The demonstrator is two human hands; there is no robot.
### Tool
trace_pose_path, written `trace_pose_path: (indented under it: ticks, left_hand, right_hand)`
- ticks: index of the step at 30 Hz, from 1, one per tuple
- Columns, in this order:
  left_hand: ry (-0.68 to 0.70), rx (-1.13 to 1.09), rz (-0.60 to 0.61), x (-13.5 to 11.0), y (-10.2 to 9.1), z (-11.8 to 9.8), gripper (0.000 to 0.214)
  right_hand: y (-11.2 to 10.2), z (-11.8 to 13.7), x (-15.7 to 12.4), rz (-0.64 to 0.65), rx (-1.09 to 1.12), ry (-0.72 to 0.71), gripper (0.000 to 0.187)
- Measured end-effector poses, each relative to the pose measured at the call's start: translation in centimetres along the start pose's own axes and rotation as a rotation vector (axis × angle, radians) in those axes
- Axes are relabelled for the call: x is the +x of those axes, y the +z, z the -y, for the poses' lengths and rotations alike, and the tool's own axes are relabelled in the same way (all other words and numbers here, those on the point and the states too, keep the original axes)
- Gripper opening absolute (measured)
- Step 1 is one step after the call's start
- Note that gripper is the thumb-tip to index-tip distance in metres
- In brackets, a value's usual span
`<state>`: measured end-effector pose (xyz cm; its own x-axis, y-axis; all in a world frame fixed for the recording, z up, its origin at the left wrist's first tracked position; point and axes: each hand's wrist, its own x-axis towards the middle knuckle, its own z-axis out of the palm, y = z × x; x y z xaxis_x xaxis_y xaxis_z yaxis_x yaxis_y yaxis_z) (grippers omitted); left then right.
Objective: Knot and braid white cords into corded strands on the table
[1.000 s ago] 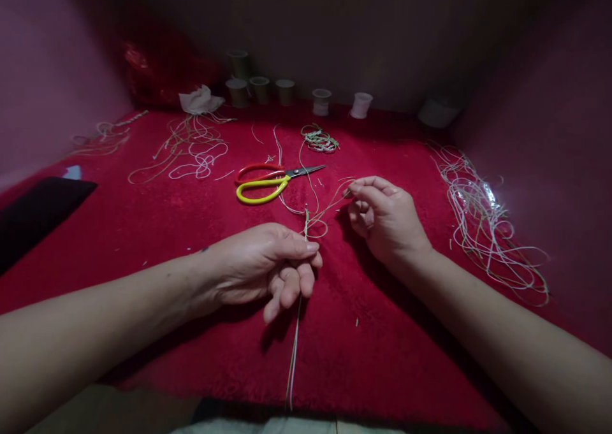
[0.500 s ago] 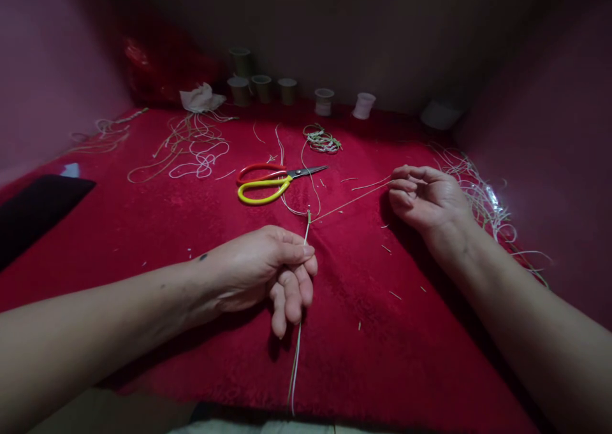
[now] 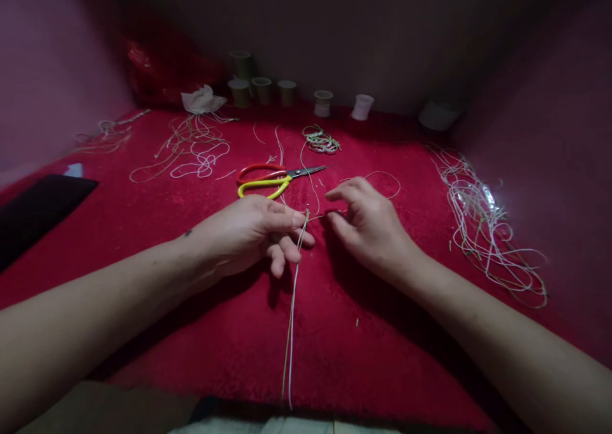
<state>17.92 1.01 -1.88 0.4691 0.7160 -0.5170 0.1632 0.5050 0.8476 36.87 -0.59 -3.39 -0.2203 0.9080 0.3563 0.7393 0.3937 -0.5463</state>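
Observation:
My left hand [image 3: 275, 230] is closed, its thumb and forefinger pinching cords [image 3: 293, 294] just below a small green knot [image 3: 306, 216]. From the pinch, white and tan strands hang toward the table's front edge. A thin tan cord [image 3: 316, 217] runs from the knot to the right, passing at my right hand [image 3: 366, 224]. That hand hovers with thumb and forefinger apart; its other fingers are partly hidden. A loop of thin cord [image 3: 399, 185] lies behind it. Scissors [image 3: 287, 176] with red and yellow handles lie just beyond my left hand.
Several thread spools [image 3: 323, 102] stand along the back. A braided green-and-white bundle [image 3: 321, 141] lies past the scissors. Loose cords lie in tangles at the left [image 3: 201, 147] and right [image 3: 478, 224]. A dark flat object [image 3: 48, 211] sits on the red cloth [image 3: 191, 351] at left.
My left hand has slid up the cords to the knot. My right hand has come in leftward from farther right and turned over, and the thin cord it held taut is now slack.

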Motion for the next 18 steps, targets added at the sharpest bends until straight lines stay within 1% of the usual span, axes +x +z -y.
trace_pose_path:
  ticks: [2,4,9,14,16,18]
  left_hand:
    - [-0.031,-0.095,0.017,0.0,0.5,0.1,0.012]
    - [-0.056,-0.113,0.032,0.1,0.9,0.3,0.017]
    - [-0.038,-0.047,0.076,0.7,0.9,1.0,0.025]
    - [-0.005,-0.039,0.129,0.9,0.7,1.3,0.027]
    - [0.0,-0.036,0.136,0.9,0.8,1.3,0.027]
    - [-0.004,-0.029,0.135,1.0,0.8,1.3,0.027]
  right_hand:
    - [1.0,0.9,-0.2,0.105,-0.022,0.034,0.014]
    - [1.5,1.2,-0.3,0.154,-0.055,0.065,0.011]
    - [1.5,1.1,-0.9,0.155,-0.032,0.046,0.013]
    - [1.4,1.4,-1.7,0.192,-0.054,-0.026,0.014]
    - [1.4,1.4,-1.6,0.195,-0.083,-0.01,0.015]
    - [1.3,1.3,-1.4,0.196,-0.079,0.042,0.015]
